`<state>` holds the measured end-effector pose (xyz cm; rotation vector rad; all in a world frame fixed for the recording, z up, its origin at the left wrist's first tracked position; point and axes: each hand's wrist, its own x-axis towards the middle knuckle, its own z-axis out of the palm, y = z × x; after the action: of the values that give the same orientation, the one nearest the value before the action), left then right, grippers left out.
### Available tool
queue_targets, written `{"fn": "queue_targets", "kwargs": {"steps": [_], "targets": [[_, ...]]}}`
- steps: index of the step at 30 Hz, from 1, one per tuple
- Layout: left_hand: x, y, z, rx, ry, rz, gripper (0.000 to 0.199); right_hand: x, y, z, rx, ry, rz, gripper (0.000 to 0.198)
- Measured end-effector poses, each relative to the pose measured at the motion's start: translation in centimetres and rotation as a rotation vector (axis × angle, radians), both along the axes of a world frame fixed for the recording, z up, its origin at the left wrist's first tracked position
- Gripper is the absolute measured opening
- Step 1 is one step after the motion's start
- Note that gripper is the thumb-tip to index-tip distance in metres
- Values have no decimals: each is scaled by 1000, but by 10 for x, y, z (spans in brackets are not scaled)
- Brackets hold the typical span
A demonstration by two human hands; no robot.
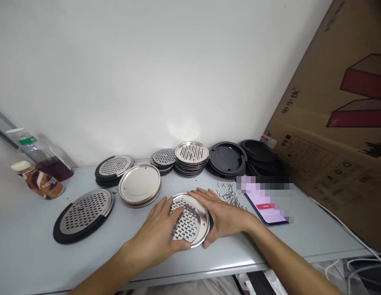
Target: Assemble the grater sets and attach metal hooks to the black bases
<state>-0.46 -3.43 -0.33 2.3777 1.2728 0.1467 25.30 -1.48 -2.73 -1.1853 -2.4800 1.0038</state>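
Observation:
Near the table's front edge, my left hand (158, 229) grips the left side of a round metal grater disc (187, 225), its thumb on the near edge and fingers over the far edge. The perforated disc lies on a rimmed round metal plate (205, 224). My right hand (223, 213) is curved around the plate's right side, thumb at the near rim and fingers along the far rim. Part of both discs is hidden under my fingers. Just behind my right hand lies a loose pile of small metal rings and clasps (231, 194).
Behind stand stacked plain plates (139, 182), stacked grater discs (192, 152) and black round holders (227, 157). Graters in black rims (84, 213) lie at left, near two bottles (39, 180). A phone (266, 207) lies right, before a large carton (325, 143).

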Motion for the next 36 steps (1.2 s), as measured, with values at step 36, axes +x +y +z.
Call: {"fn": "queue_targets", "kwargs": {"steps": [36], "targets": [[-23, 33, 4, 37, -295, -97, 97, 1, -5, 11, -12, 83, -72, 132]]}}
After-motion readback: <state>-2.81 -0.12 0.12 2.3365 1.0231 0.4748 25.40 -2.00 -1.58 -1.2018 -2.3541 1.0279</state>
